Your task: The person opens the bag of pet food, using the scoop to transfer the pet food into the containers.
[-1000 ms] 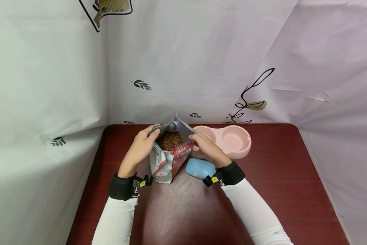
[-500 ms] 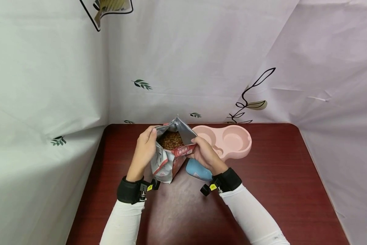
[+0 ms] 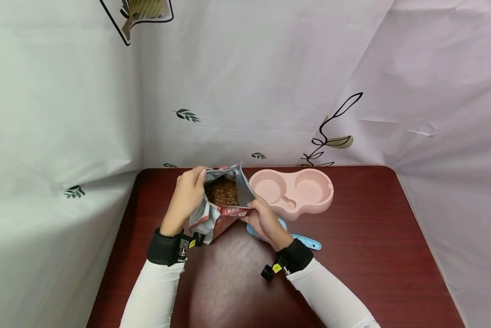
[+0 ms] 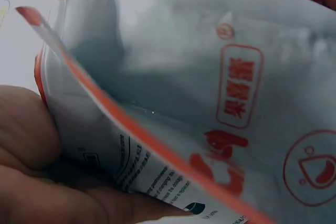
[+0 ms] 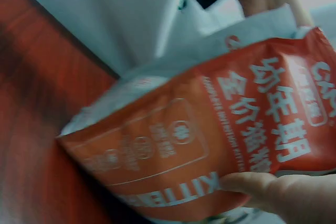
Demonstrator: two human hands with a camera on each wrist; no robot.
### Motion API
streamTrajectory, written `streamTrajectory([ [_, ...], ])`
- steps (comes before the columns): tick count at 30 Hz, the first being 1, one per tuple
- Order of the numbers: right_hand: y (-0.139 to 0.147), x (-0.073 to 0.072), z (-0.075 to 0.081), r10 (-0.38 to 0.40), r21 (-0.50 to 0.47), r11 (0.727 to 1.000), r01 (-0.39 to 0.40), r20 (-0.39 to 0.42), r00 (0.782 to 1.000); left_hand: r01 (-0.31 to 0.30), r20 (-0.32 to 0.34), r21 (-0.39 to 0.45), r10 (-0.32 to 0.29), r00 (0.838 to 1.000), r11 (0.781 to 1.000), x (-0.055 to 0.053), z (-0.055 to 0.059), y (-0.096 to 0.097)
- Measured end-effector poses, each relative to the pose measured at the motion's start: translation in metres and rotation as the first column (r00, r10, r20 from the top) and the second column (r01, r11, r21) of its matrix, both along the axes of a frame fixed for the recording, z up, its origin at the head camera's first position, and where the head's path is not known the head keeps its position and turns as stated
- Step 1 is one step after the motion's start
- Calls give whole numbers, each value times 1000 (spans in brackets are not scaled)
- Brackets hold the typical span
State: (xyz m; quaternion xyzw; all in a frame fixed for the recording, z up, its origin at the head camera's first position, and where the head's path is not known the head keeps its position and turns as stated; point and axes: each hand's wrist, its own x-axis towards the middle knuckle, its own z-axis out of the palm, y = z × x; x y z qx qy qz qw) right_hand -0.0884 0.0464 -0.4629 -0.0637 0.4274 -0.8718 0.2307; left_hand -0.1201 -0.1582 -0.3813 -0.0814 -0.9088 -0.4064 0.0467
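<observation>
An opened kitten-food bag (image 3: 225, 222), silver and red, stands tilted on the table with its mouth wide apart. Brown kibble (image 3: 222, 192) shows inside it. My left hand (image 3: 186, 193) grips the left edge of the mouth, thumb on top. At the right corner my right hand (image 3: 266, 223) pinches the rim. The left wrist view shows the silver side (image 4: 173, 66) of the bag close up, beside the left fingers (image 4: 79, 198). In the right wrist view, a finger lies against the orange front (image 5: 152, 156). The bag's underside is hidden.
A pink double bowl (image 3: 288, 210) sits behind and to the right of the bag. Partly under my right hand lies a blue scoop, its handle (image 3: 309, 242) pointing right. White cloth (image 3: 245, 91) with leaf prints hangs behind the dark red table (image 3: 364, 228).
The bag has tilted, its mouth and both hands shifting slightly left and nearer. My right hand has moved down, and the blue scoop's handle has come into sight.
</observation>
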Motion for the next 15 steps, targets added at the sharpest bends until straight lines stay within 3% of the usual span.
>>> streamTrajectory([
  [6,-27,10,-22,-117,-112,987,118,12,993,110,2,-89,-111,994,990,-9,3,-10],
  [9,-38,12,-34,-130,-152,981,125,-23,991,167,-25,-134,-172,985,977,-12,3,-13],
  [15,-47,7,-47,-128,-183,976,114,-66,990,209,-60,-168,-221,973,964,-16,0,-17],
])
